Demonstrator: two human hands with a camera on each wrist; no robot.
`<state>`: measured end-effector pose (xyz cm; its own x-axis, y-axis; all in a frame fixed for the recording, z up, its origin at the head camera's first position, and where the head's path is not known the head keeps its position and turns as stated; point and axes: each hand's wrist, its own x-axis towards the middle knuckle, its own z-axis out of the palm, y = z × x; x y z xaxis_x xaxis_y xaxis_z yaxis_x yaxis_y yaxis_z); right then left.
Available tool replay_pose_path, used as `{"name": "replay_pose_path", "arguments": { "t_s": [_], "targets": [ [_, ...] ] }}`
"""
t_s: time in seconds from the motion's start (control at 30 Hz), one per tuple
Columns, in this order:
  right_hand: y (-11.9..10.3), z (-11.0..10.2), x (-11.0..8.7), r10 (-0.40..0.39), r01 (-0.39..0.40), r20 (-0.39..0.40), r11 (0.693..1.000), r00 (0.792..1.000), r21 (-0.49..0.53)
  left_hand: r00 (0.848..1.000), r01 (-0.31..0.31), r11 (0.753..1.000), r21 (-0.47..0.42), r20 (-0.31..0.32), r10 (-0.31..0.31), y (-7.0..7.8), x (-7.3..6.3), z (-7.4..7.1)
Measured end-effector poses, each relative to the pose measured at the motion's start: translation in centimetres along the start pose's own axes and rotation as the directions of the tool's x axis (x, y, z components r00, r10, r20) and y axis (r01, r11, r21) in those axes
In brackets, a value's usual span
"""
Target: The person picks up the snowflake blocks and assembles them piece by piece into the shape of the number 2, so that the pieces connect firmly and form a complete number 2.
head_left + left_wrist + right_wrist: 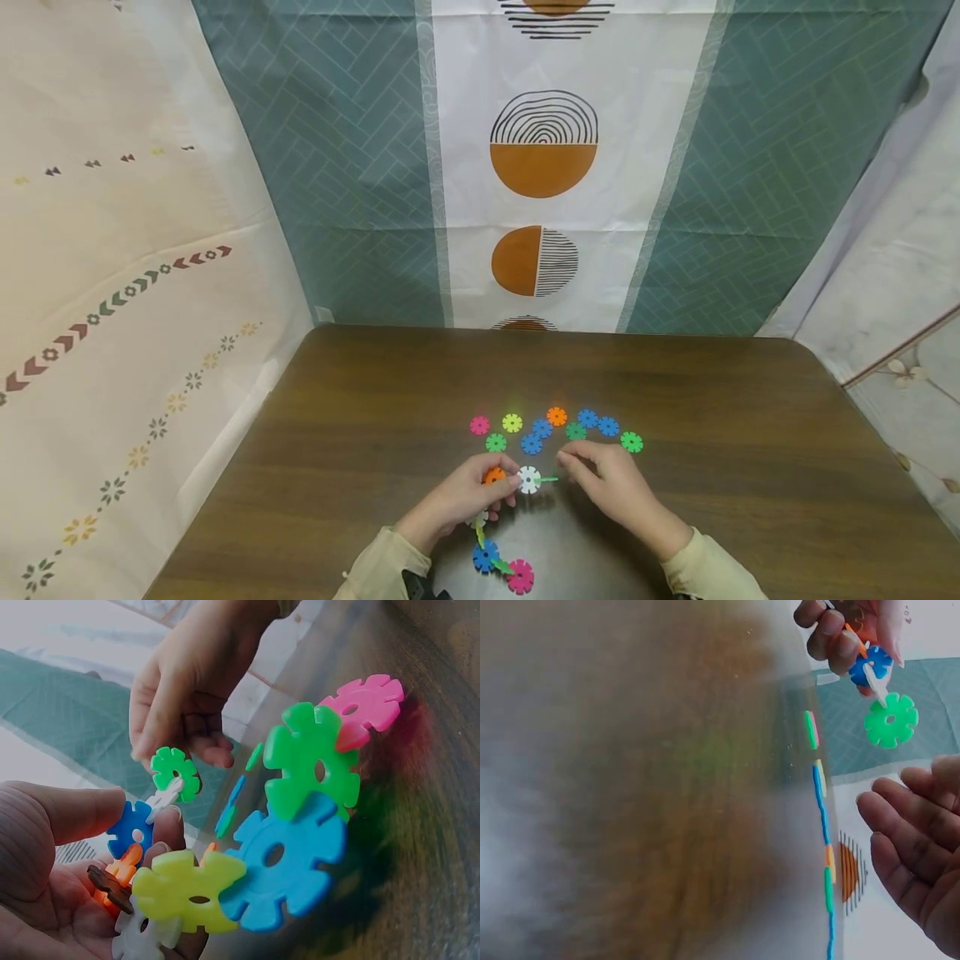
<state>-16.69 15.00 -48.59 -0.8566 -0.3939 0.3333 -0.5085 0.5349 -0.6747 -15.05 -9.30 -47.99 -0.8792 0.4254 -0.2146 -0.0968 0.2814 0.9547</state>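
Note:
My left hand (461, 496) holds a chain of slotted plastic snowflake discs, pinching a blue disc (131, 829) between thumb and finger. Beyond that blue disc come a white disc (529, 480) and, at the tip, a green disc (891, 721). An orange disc (494, 476) and a dark brown disc (110, 886) lie by the palm. The other end curves down toward the body through white, yellow (187, 891), blue (486, 557), green (311, 761) and pink (521, 577) discs. Just right of the tip, my right hand (611, 483) has loosely bent fingers with nothing between them.
Beyond the hands, several loose discs lie flat on the brown table (360, 400): pink (479, 426), yellow (512, 423), orange (557, 416), blue (608, 427) and green (632, 442) among them. Patterned cloth (360, 167) hangs behind the table and at both sides.

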Motion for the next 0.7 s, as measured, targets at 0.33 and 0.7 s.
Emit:
{"name": "replay_pose_path", "arguments": {
  "t_s": [0.33, 0.7],
  "targets": [
    [0.7, 0.5, 2.7, 0.089, -0.079, 0.126, 0.994, 0.988, -0.078, 1.000, 0.005, 1.000, -0.022, 0.005, -0.005, -0.2, -0.2, -0.1],
    [0.9, 1.7, 4.3, 0.045, 0.015, 0.291, 0.980, 0.956, -0.200, 1.000, 0.011, 0.998, -0.055, 0.005, -0.011, -0.1, -0.4, -0.1]
  ]
}}
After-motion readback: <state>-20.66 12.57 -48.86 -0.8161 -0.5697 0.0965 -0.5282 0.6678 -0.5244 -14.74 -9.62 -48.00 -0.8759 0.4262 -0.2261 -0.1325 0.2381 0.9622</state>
